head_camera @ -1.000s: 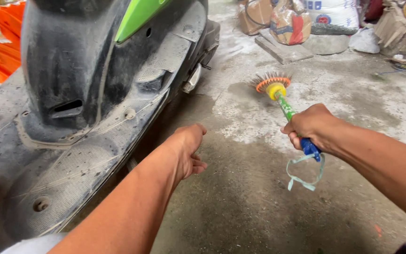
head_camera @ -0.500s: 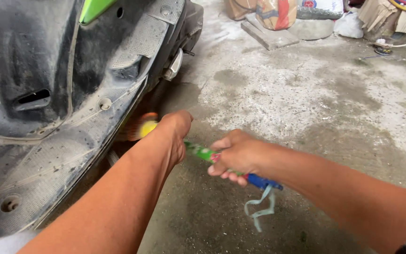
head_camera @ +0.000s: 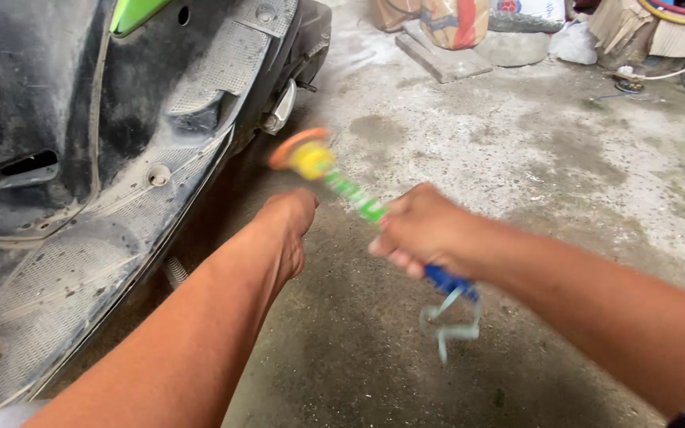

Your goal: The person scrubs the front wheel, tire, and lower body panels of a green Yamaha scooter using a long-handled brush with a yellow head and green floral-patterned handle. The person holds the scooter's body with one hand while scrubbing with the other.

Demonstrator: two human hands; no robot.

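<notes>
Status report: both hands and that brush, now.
Right hand gripping brush mid-handle, head toward scooter footboard. Left hand empty, beside brush, not touching it. Brush motion-blurred; nothing between head and scooter.

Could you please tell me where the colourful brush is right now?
In the head view the brush is near the centre, gripped by the right hand, its orange-and-yellow head just above the left hand and beside the scooter's dusty footboard.

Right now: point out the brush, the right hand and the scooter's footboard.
brush (head_camera: pixel 311 158), head view, on its yellow and orange head.
right hand (head_camera: pixel 426 230), head view, on the back of the hand gripping the handle.
scooter's footboard (head_camera: pixel 65 277), head view, on its dusty ribbed panel.
</notes>
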